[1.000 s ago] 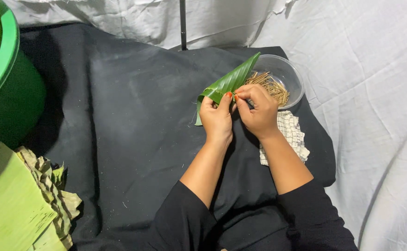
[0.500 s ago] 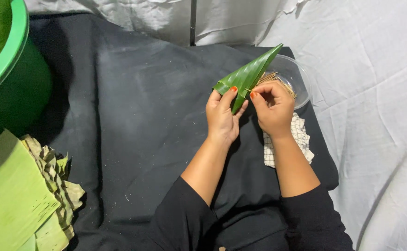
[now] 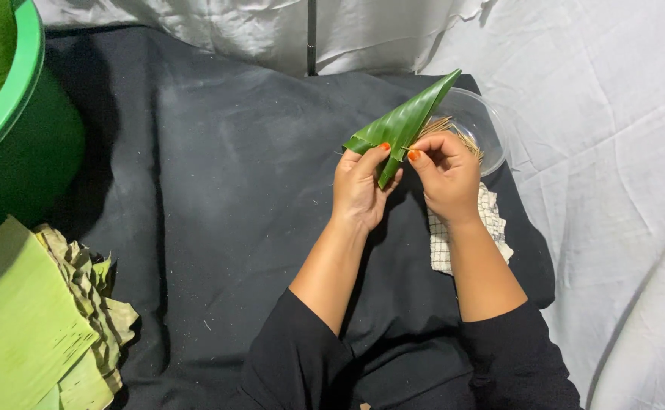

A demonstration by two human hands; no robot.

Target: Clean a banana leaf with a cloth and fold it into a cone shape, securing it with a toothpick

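A green banana leaf folded into a long cone [image 3: 404,121] points up and to the right. My left hand [image 3: 361,188] grips its lower folded end, thumb pressed on the fold. My right hand [image 3: 446,176] pinches a thin wooden stick [image 3: 406,148] whose tip touches the leaf's edge. Both hands are held above the black cloth [image 3: 218,175]. Just behind my right hand sits a clear plastic bowl [image 3: 488,125] with several thin sticks in it.
A checked white cloth [image 3: 492,224] lies under my right wrist. A green tub [image 3: 14,129] stands at the far left. A stack of banana leaf pieces [image 3: 36,319] lies at the lower left. White sheeting [image 3: 620,190] covers the right side and back.
The leaf cone has turned from lying lower between my hands to pointing up right. My right hand now holds a stick against its edge. The view shifted slightly.
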